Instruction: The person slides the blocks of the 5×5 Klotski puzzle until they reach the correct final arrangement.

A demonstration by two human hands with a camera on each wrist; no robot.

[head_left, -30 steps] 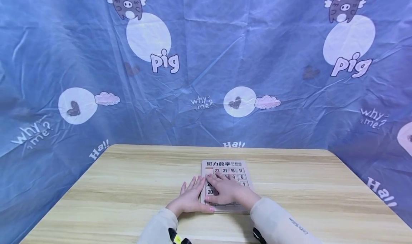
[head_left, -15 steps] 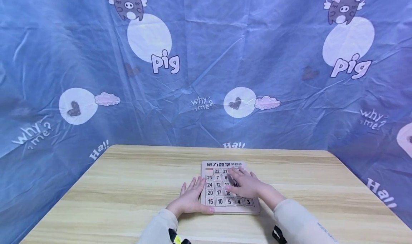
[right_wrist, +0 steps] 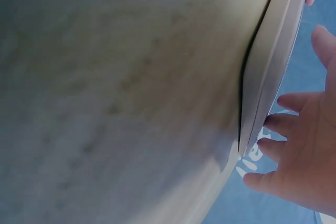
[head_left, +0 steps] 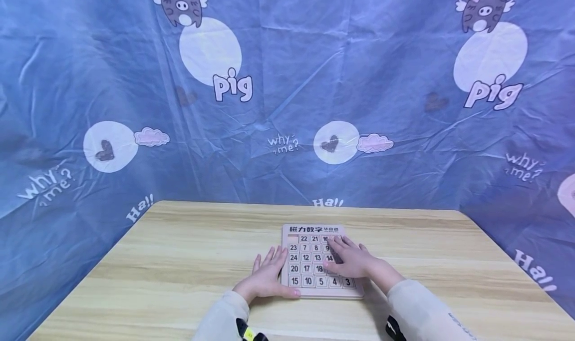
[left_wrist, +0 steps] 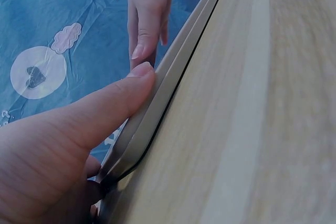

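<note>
A number sliding puzzle [head_left: 330, 292] lies flat on the table, its numbered tiles in rows below dark printed characters. One slot at its upper left has no tile. My left hand [head_left: 266, 277] braces the near left corner, fingers straight along the left side and thumb on the near edge. In the left wrist view that thumb [left_wrist: 118, 100] lies on the board's rim. My right hand [head_left: 355, 262] is spread over the right-hand tiles, hiding several of them. From the right wrist view, its fingers [right_wrist: 281, 124] are extended beside the board; contact with the tiles cannot be told.
The wood-grain table [head_left: 188, 251] extends on both sides of the puzzle. Behind it hangs a blue cloth [head_left: 287, 81] printed with pigs, circles and words. Pale sleeves and dark wrist straps [head_left: 395, 328] show at the near edge.
My right hand has moved right from the left and middle tiles to the right-hand columns, uncovering the left-hand numbers. The left hand stays at its corner.
</note>
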